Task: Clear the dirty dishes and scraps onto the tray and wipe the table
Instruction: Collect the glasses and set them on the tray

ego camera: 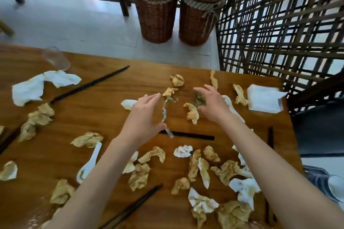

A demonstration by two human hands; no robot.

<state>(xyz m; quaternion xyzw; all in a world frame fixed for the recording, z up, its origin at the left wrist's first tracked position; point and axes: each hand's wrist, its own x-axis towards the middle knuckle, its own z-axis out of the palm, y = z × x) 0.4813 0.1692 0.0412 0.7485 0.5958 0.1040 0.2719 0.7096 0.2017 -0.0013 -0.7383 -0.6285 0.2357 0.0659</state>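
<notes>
Several crumpled stained napkins point(154, 155) and white tissues point(28, 89) litter the wooden table point(104, 109). My left hand point(143, 117) hovers over the table's middle with fingers spread, beside a twisted clear wrapper point(164, 111). My right hand point(212, 104) reaches forward with relaxed fingers over a greenish scrap point(199, 98) and a yellowish napkin point(191, 111); neither hand holds anything. A white spoon point(89, 163) lies at the lower left. Black chopsticks point(89, 84) lie at the upper left, others point(193, 135) near my left wrist.
A clear plastic cup point(55, 58) lies on its side at the table's far left. A stack of white napkins point(264, 98) sits at the right edge. Two wicker baskets point(156, 5) stand on the floor beyond. A metal tray with a spoon point(335, 186) shows lower right.
</notes>
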